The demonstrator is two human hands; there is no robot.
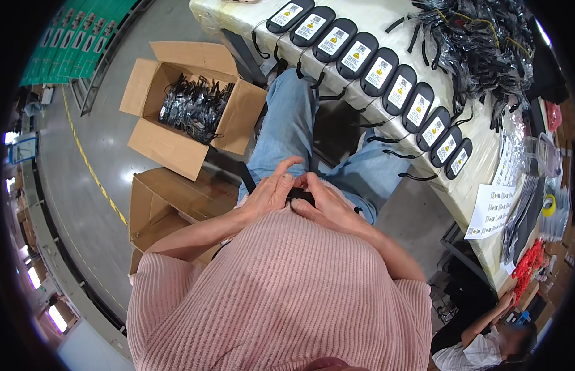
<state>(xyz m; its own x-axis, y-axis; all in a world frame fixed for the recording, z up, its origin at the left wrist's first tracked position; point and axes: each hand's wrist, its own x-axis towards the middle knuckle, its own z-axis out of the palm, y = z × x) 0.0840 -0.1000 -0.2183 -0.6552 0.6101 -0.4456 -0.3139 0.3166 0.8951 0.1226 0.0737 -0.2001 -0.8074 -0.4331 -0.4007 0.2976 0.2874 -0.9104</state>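
Close to my body, above my lap, both hands meet around a small black item (302,196) that looks like a strap or a rolled band; its kind is mostly hidden by the fingers. My left hand (270,193) presses it with the thumb side while the index finger sticks out. On the other side my right hand (324,203) is curled round it. A black strap end (247,177) hangs beside my left hand. Nearest on the table is a slanting row of several black oval cases (399,90), each with a white label and a black cord toward me.
The wrapped table (386,18) bears a heap of bagged black cords (479,49) and label sheets (490,211). An open carton (191,148) of bagged black items stands left of my legs, another carton (176,198) nearer. A co-worker (479,349) handles red pieces (527,266).
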